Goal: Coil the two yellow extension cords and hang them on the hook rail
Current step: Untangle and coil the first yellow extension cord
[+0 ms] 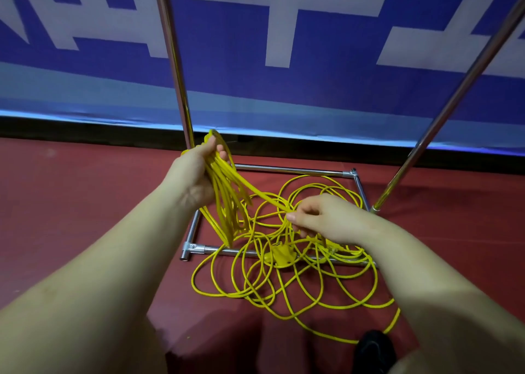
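While coil [224,203] hangs, fingers [295,217] pinch strand

Red floor [71,203]; loose yellow cord [284,285] sprawled on it, across chrome rack base [295,170]; black shoe [375,348]

The blue banner [312,95] along the wall carries large pale block characters, but they are cut off at the top edge and cannot be read. No label, brand or number can be made out on the yellow cords [284,260] or on the metal rack [284,169].
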Available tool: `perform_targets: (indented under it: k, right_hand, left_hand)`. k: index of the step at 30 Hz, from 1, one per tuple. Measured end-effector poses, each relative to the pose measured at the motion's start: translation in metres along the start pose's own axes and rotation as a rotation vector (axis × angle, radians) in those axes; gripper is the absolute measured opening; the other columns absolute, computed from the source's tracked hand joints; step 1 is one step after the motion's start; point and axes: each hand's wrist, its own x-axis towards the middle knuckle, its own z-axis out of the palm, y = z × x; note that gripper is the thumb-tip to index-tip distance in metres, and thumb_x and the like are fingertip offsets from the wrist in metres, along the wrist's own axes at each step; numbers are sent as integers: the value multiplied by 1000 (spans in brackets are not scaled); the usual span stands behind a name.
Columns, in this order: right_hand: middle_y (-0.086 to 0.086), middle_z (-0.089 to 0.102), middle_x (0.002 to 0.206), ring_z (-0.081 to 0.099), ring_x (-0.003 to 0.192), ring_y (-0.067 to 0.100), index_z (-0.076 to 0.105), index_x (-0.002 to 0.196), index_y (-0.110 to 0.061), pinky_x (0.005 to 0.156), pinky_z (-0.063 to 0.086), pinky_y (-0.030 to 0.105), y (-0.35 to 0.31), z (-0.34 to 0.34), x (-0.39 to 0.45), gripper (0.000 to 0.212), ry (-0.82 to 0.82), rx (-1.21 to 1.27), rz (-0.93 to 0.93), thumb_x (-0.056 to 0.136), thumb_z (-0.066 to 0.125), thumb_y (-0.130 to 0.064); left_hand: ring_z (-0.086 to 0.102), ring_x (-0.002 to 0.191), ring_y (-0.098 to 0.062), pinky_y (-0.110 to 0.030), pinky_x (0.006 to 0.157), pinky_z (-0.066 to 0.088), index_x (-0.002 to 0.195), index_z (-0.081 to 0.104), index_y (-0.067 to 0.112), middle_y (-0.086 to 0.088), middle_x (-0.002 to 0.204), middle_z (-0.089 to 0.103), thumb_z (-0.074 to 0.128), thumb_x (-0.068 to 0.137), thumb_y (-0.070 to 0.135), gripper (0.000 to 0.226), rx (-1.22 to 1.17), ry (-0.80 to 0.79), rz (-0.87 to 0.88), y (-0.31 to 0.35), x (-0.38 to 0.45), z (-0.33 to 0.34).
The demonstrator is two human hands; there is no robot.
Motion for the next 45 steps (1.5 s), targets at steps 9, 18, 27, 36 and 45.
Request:
perform_targets:
  k: [9, 18, 27, 36, 45]
  right_hand:
    - [4, 69, 74, 65, 61, 22, 60, 79, -12, 55, 51, 27, 18, -9, 7, 20, 147, 139, 191, 95, 52, -21]
    - [0, 70, 61, 70, 57, 10, 55, 81, -8, 52, 57, 23, -10, -25, 3, 22, 250, 1515, 215, 97, 44, -18]
    - [14, 60, 77, 65, 95, 22, 50, 81, 1, 58, 55, 32, -17, -24, 15, 21, 462, 2011, 286, 98, 42, -9]
    - [13, 67, 87, 68, 76, 24, 54, 95, -4, 62, 58, 37, -24, -29, 11, 24, 341, 1814, 110, 98, 44, -26]
    - [-12, 58, 69, 52, 60, 2, 57, 89, -22, 63, 41, 22, -17, 6, 7, 22, 149, 136, 39, 79, 71, -35]
  left_hand:
    - [52, 44, -3, -15, 47, 46, 82, 58, 16, 7, 57, 61, 52, 95, 18, 15, 23, -4, 97, 10, -1, -6]
    - [71, 70, -11, -27, 53, 56, 92, 61, 4, -2, 80, 75, 56, 92, 9, 7, 612, -258, 217, -18, -17, 3]
    - [68, 66, -25, -38, 67, 56, 82, 70, 4, -12, 74, 72, 68, 86, 27, 24, 917, -358, 199, -54, -34, 15]
    - [71, 72, -21, -40, 70, 60, 87, 67, 2, -9, 76, 73, 60, 89, 3, 7, 677, -367, 128, -53, -28, 20]
    - [69, 58, -12, -30, 55, 58, 80, 64, 2, -3, 63, 70, 54, 93, 8, 18, 298, -121, -10, -47, -23, 24]
